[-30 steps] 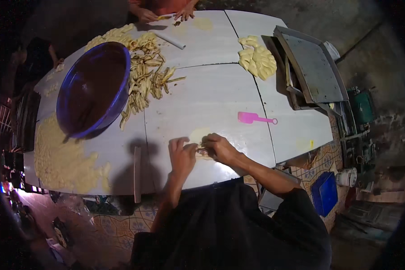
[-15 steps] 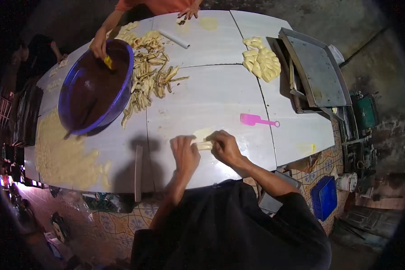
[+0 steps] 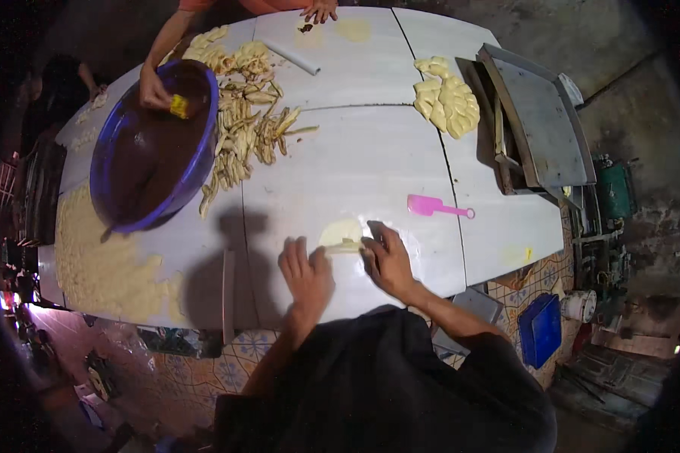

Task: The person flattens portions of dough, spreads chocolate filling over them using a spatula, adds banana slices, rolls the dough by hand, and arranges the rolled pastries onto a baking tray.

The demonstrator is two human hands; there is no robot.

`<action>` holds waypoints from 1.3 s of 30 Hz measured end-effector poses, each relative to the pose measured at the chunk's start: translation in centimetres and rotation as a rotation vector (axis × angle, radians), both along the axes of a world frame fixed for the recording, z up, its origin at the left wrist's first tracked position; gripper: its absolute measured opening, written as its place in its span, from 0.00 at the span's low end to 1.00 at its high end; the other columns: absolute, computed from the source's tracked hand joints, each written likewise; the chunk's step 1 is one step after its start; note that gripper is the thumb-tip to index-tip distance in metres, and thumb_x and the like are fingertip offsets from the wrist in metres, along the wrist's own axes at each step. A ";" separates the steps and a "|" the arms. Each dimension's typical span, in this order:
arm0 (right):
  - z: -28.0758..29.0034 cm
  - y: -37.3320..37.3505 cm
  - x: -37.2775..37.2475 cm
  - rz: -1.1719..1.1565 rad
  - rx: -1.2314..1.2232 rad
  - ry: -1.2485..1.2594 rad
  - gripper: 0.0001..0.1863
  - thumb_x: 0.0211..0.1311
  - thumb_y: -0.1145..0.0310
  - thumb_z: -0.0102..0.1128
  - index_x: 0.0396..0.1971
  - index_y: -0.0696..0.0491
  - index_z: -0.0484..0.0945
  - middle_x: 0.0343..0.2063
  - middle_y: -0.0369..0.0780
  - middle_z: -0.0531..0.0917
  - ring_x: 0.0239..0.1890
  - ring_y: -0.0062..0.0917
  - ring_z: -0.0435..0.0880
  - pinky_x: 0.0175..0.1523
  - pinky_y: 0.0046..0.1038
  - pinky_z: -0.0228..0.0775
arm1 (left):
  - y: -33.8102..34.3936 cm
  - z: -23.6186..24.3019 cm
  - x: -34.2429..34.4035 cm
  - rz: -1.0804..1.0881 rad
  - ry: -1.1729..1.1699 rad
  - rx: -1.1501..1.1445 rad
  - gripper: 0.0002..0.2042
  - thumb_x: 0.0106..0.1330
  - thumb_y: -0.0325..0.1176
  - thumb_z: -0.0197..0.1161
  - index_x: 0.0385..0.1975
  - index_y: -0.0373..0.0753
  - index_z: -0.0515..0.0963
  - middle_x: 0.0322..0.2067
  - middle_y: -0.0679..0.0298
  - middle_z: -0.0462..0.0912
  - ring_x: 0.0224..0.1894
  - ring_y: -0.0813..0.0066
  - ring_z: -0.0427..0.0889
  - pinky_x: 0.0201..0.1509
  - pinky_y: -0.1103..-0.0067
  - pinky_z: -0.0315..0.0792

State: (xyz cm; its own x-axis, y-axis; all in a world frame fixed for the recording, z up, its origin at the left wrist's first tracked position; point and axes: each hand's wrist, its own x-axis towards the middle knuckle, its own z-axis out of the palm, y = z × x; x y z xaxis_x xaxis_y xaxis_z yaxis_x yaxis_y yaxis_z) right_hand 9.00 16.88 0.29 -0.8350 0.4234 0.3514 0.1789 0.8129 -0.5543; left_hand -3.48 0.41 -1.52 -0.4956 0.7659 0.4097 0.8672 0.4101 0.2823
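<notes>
Dough sheet, pale and thin, lies flat on the near part of the white tabletop, its near edge folded into a narrow roll, between the person's two hands. The left hand is at the left end of the roll, fingers extended and slightly spread, not closed around anything. The right hand is at the other end, its fingers loosely bent and parted; whether the thumb pinches the dough there, I cannot tell.

To the right of the hands lies a pink scoop, its handle across a dark seam in the tabletop. Farther off on that side sits a heap of pale yellow dough pieces, and beside it metal trays rest at the table's right end.

On the left stands a large blue basin with a brown mass inside. A co-worker's hand holds a yellow scraper over it; that person's other hand rests near a dark dab of filling. Right of the basin lies a pile of yellowish strips, with a white rod just beyond. A flat spread of pale dough covers the table's near left corner. On the floor at lower right are a blue crate and a white bucket.
</notes>
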 end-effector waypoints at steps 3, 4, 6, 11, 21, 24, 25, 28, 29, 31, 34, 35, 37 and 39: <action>-0.8 -2.7 -0.3 -0.017 -0.007 -0.293 0.35 0.70 0.58 0.55 0.67 0.67 0.61 0.70 0.61 0.60 0.73 0.55 0.59 0.71 0.52 0.56 | 0.8 -0.4 0.6 0.036 -0.123 -0.239 0.34 0.66 0.45 0.60 0.67 0.26 0.66 0.73 0.37 0.53 0.78 0.41 0.46 0.77 0.47 0.41; -1.6 -2.5 -1.8 -0.065 0.023 -0.312 0.36 0.72 0.55 0.50 0.69 0.66 0.58 0.71 0.61 0.58 0.75 0.54 0.55 0.73 0.53 0.51 | 1.9 -0.8 -0.1 0.078 -0.109 -0.273 0.34 0.69 0.46 0.55 0.68 0.25 0.63 0.74 0.37 0.52 0.78 0.41 0.45 0.77 0.47 0.38; -2.2 -0.6 -5.8 -0.154 0.116 -0.340 0.38 0.76 0.49 0.40 0.71 0.66 0.55 0.73 0.61 0.53 0.77 0.52 0.49 0.77 0.53 0.40 | 5.4 -1.6 -3.1 0.123 -0.128 -0.260 0.34 0.75 0.46 0.45 0.71 0.23 0.57 0.74 0.37 0.51 0.78 0.42 0.43 0.77 0.46 0.35; -0.9 4.5 -11.4 -0.146 -0.179 -0.026 0.31 0.76 0.52 0.41 0.66 0.61 0.66 0.68 0.60 0.63 0.72 0.53 0.60 0.73 0.50 0.55 | 10.2 -0.7 -8.9 0.097 -0.177 -0.125 0.32 0.76 0.41 0.46 0.72 0.25 0.51 0.74 0.41 0.53 0.77 0.43 0.47 0.75 0.45 0.41; 0.7 2.7 -4.5 0.148 -0.392 0.029 0.19 0.60 0.76 0.63 0.52 0.58 0.80 0.47 0.46 0.85 0.50 0.43 0.80 0.56 0.41 0.74 | 4.0 0.7 -5.6 -0.152 -0.502 0.203 0.30 0.60 0.21 0.65 0.66 0.36 0.70 0.49 0.60 0.86 0.64 0.54 0.74 0.62 0.63 0.72; 4.2 1.8 0.9 0.342 -0.606 -0.241 0.20 0.62 0.77 0.62 0.55 0.58 0.79 0.52 0.47 0.83 0.53 0.43 0.80 0.58 0.39 0.74 | 0.0 4.9 -1.3 -0.216 -0.683 0.073 0.25 0.59 0.19 0.63 0.59 0.38 0.77 0.49 0.58 0.85 0.59 0.52 0.78 0.58 0.67 0.75; 3.7 1.2 3.0 0.446 -0.597 -0.254 0.21 0.64 0.76 0.61 0.57 0.56 0.78 0.53 0.47 0.82 0.53 0.41 0.80 0.58 0.37 0.73 | -1.8 4.9 0.6 -0.247 -0.751 0.029 0.24 0.59 0.19 0.63 0.58 0.38 0.78 0.50 0.57 0.85 0.58 0.52 0.78 0.59 0.66 0.74; 2.2 0.0 5.9 0.538 -0.551 -0.392 0.25 0.65 0.76 0.59 0.63 0.59 0.73 0.62 0.48 0.75 0.68 0.42 0.70 0.72 0.37 0.63 | -5.3 3.5 4.4 -0.276 -0.702 -0.094 0.30 0.58 0.20 0.65 0.65 0.37 0.72 0.60 0.53 0.78 0.62 0.52 0.72 0.65 0.64 0.70; 0.2 0.6 5.5 0.475 -0.453 -0.303 0.26 0.65 0.74 0.60 0.64 0.60 0.72 0.62 0.50 0.75 0.67 0.44 0.70 0.71 0.39 0.63 | -5.8 3.0 5.0 -0.261 -0.700 -0.090 0.30 0.58 0.20 0.65 0.65 0.37 0.72 0.60 0.53 0.78 0.62 0.52 0.72 0.65 0.64 0.70; 2.3 1.9 1.1 0.307 -0.248 -0.139 0.26 0.66 0.67 0.59 0.60 0.66 0.72 0.63 0.55 0.73 0.67 0.52 0.68 0.71 0.43 0.63 | -5.4 4.0 6.2 -0.045 -0.680 0.028 0.33 0.59 0.23 0.66 0.68 0.34 0.67 0.63 0.47 0.73 0.64 0.48 0.70 0.66 0.62 0.68; -1.4 1.4 -6.1 0.157 0.241 -0.299 0.35 0.73 0.53 0.46 0.68 0.66 0.59 0.72 0.56 0.57 0.77 0.46 0.52 0.78 0.47 0.43 | -6.3 1.8 6.6 -0.023 -0.773 0.207 0.33 0.65 0.22 0.63 0.71 0.32 0.60 0.69 0.48 0.65 0.70 0.56 0.66 0.71 0.66 0.63; -2.1 0.0 -7.9 0.161 0.290 -0.309 0.35 0.73 0.54 0.44 0.68 0.66 0.59 0.73 0.56 0.57 0.77 0.45 0.51 0.79 0.46 0.42 | -6.8 1.4 6.8 0.011 -0.913 0.318 0.33 0.67 0.21 0.61 0.72 0.33 0.59 0.70 0.50 0.64 0.71 0.61 0.64 0.72 0.67 0.61; -1.8 -2.9 -9.1 0.399 0.285 -0.317 0.35 0.72 0.54 0.45 0.69 0.66 0.59 0.73 0.55 0.56 0.77 0.45 0.51 0.79 0.46 0.41 | -8.7 1.8 6.6 0.183 -0.906 0.548 0.32 0.71 0.22 0.57 0.74 0.34 0.56 0.71 0.53 0.62 0.72 0.66 0.61 0.71 0.71 0.60; -1.6 -4.0 -7.7 0.609 0.234 -0.357 0.34 0.72 0.54 0.46 0.69 0.63 0.60 0.74 0.53 0.56 0.77 0.43 0.51 0.79 0.46 0.41 | -10.2 2.8 4.8 0.434 -0.937 0.783 0.24 0.69 0.22 0.58 0.66 0.31 0.67 0.65 0.51 0.71 0.70 0.58 0.67 0.68 0.68 0.65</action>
State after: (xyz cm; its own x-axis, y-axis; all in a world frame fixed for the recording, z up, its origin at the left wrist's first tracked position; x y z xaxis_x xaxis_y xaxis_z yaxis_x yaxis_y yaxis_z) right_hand 1.30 12.91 -1.27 -0.9782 -0.2039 0.0389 -0.2046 0.9154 -0.3467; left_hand 1.33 -9.81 1.27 -0.9818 0.1864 0.0373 0.0487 0.0571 0.9972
